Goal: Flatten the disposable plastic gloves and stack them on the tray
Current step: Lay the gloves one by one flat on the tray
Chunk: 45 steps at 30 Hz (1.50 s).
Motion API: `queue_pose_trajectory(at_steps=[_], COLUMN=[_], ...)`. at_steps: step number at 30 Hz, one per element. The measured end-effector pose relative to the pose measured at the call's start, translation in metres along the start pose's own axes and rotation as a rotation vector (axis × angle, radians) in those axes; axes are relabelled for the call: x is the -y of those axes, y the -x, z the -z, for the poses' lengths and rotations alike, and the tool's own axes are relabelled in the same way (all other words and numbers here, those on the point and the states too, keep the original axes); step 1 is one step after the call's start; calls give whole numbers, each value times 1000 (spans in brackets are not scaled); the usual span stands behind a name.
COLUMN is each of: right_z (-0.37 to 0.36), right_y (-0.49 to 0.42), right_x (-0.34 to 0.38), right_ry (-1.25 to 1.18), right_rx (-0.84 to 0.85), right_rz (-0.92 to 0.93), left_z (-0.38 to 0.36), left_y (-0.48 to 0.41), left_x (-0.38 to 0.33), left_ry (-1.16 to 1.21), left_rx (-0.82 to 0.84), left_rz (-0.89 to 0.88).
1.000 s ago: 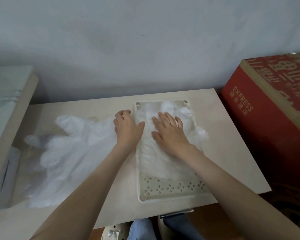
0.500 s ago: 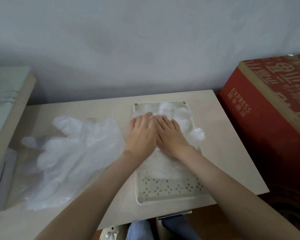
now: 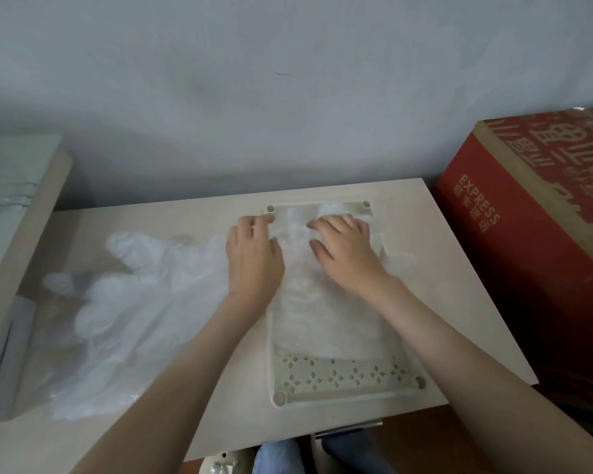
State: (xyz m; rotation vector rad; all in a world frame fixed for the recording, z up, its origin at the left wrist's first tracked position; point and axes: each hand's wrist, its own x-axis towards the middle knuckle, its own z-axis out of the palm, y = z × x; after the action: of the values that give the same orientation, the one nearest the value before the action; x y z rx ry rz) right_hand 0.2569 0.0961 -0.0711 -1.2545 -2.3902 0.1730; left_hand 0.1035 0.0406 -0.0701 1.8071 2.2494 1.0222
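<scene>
Head view: the left hand (image 3: 254, 260) and right hand (image 3: 351, 256) lie open, palms down, gripping nothing, pressing the glove (image 3: 322, 319) flat in the tray (image 3: 343, 400), probably to smooth its finger end, while more gloves (image 3: 134, 302) wait on the table (image 3: 459, 302) beside it.

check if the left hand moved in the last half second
Yes: the left hand slid left, from the middle of the tray to its left rim, away from the right hand.
</scene>
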Motion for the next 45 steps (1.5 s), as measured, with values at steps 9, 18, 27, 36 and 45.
queue_pose_trajectory(at_steps=[9, 18, 27, 36, 45], right_z=[-11, -11, 7, -2, 0], right_y=[-73, -81, -68, -59, -58], right_x=[27, 23, 20, 10, 7], right_ry=[-111, -370, -724, -557, -611], right_rx=[216, 79, 221, 379, 333], right_rz=[-190, -83, -136, -227, -260], left_z=[5, 13, 18, 9, 17], left_y=[-27, -35, -35, -34, -27], left_x=[19, 21, 19, 17, 16], left_ry=[290, 419, 454, 293, 210], left_rx=[109, 143, 373, 266, 465], left_rz=[384, 448, 265, 266, 227])
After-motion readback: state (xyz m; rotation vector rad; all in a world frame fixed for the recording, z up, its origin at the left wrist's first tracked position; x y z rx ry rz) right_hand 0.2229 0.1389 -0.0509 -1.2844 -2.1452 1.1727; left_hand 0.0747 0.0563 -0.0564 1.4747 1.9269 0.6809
